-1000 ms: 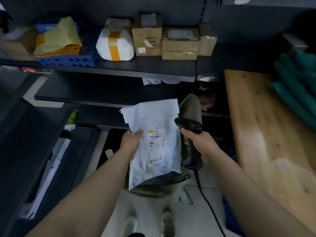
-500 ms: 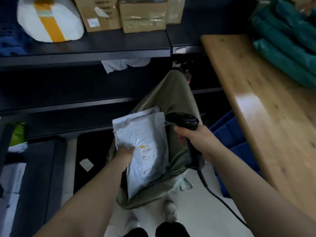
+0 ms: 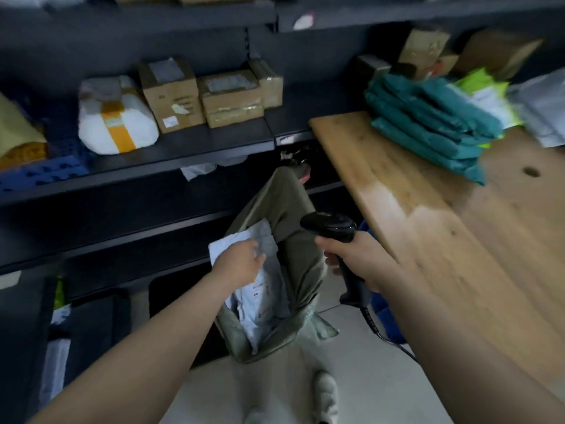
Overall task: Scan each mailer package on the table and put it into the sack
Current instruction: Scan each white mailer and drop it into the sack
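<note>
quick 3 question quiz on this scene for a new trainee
1. True or false: the lower end of the white mailer is inside the olive sack.
2. The right hand grips: A) a barcode scanner B) a tape roll C) a teal mailer.
3. What colour is the stack of mailers on the wooden table?
Key: 1 true; 2 A; 3 teal.

Nothing legible. The label [image 3: 256, 287] on the white mailer [image 3: 266, 304], lower centre, is blurred print. Same for stickers [image 3: 170, 121] on the cardboard boxes [image 3: 174, 93], upper left.
</note>
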`<state>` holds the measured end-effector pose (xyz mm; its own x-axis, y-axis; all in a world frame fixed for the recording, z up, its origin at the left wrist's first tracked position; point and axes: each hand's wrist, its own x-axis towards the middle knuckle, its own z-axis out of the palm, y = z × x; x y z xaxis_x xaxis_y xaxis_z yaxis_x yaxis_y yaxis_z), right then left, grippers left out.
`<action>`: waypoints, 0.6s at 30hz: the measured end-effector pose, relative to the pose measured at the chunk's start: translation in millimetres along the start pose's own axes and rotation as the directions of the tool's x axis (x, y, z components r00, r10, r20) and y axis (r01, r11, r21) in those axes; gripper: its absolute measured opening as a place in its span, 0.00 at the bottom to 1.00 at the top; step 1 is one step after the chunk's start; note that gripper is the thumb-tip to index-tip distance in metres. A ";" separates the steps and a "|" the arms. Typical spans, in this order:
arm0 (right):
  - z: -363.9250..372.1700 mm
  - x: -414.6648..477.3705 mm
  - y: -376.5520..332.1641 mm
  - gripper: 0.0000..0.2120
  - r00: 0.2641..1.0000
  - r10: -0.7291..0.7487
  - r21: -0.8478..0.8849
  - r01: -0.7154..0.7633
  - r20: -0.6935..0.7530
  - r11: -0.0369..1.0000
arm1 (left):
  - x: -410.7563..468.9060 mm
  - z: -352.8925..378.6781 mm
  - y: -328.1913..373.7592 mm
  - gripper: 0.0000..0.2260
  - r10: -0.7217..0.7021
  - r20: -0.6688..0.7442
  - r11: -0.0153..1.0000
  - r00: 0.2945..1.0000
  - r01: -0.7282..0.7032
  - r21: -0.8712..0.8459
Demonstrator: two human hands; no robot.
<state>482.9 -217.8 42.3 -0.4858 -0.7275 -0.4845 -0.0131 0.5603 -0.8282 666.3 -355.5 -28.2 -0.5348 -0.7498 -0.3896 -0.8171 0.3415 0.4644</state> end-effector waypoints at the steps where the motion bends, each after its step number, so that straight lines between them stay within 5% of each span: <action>1: -11.4 -12.1 -2.7 0.10 1.000 -0.001 -0.015 0.001 -0.005 1.000 | -6.7 -8.3 17.1 0.14 0.055 -0.030 0.996 0.998 -0.052 0.076; 5: -80.4 -68.7 4.4 0.12 0.992 -0.004 0.004 0.005 -0.127 1.000 | -29.1 -21.1 105.3 0.15 0.315 -0.097 0.902 0.944 -0.266 0.340; 10: -190.5 -123.6 39.4 0.12 0.957 0.014 0.100 0.015 -0.289 0.995 | -57.9 1.3 228.1 0.14 0.583 -0.106 0.751 0.805 -0.485 0.448; 18: -393.3 -189.0 84.5 0.06 0.894 -0.048 0.123 0.114 -0.445 0.986 | -91.0 82.3 437.5 0.16 0.681 -0.132 0.677 0.721 -0.550 0.490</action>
<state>230.0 122.8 174.7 -0.8227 -0.5010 -0.2685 0.0392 0.4213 -0.9061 339.8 -91.2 145.0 -0.9130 -0.3829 0.1407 -0.3646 0.9207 0.1392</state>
